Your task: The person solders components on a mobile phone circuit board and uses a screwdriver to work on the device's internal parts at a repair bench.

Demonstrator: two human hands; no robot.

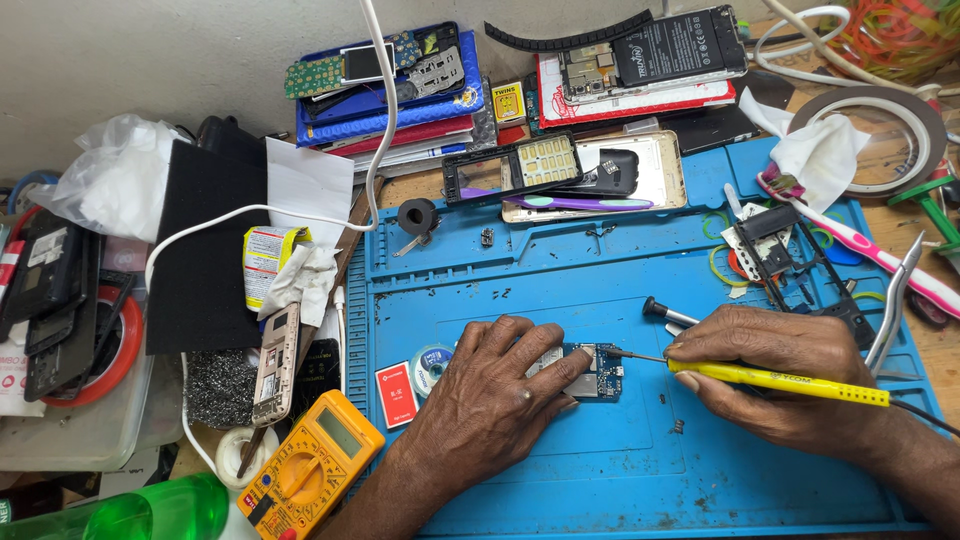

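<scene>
A blue work mat point(620, 480) covers most of the cluttered tabletop point(905, 230), and near its middle lies a small blue circuit board point(590, 370), flat on the mat and partly under the fingers that steady it. The left hand point(495, 385) lies palm down with its fingers spread over the board's left part, pressing it to the mat; its grip closes on nothing, it only bears down. The right hand point(790, 385) pinches a yellow soldering iron point(780, 377) between thumb and fingers like a pen, the shaft nearly level and the thin tip point(625, 354) meeting the board's upper right edge. A yellow multimeter point(310, 465) sits at the mat's lower left corner, a small roll of solder wick point(432, 360) just beside the left hand, and a black-handled screwdriver point(668, 312) just above the right hand. To work the joint well, the judgement is that the left fingers should stay clear of the hot tip while holding the board dead still, the right hand should rest its heel on the mat for steadiness, and the tip should touch only the one pad.
</scene>
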